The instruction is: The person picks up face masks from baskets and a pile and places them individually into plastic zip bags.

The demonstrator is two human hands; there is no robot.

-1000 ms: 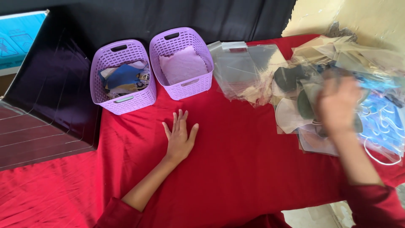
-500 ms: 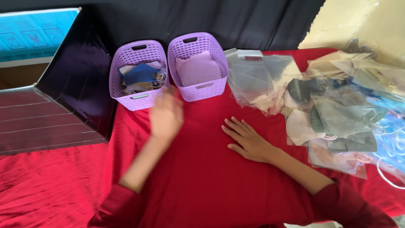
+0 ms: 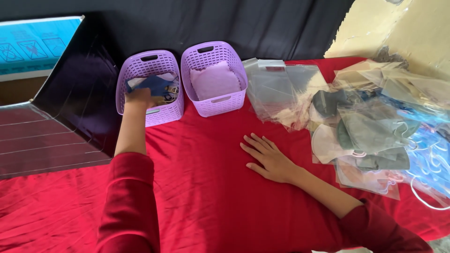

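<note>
My left hand (image 3: 138, 98) reaches into the left purple basket (image 3: 164, 115), with its curled fingers on the blue face masks (image 3: 157, 84) lying inside. Whether it grips one is hidden. My right hand (image 3: 269, 159) lies flat on the red cloth (image 3: 211, 187), fingers spread and holding nothing. It rests a little in front of the right purple basket (image 3: 220, 104), which holds a pale pink padded piece (image 3: 214, 79).
A stack of clear plastic sleeves (image 3: 281, 89) lies right of the baskets. Further right is a heap of bagged masks (image 3: 370, 131) in grey, white and blue. A dark board (image 3: 79, 98) leans at the left, and black cloth hangs behind.
My left hand went from the cloth up into the left basket. My right hand left the mask heap and settled flat on the cloth.
</note>
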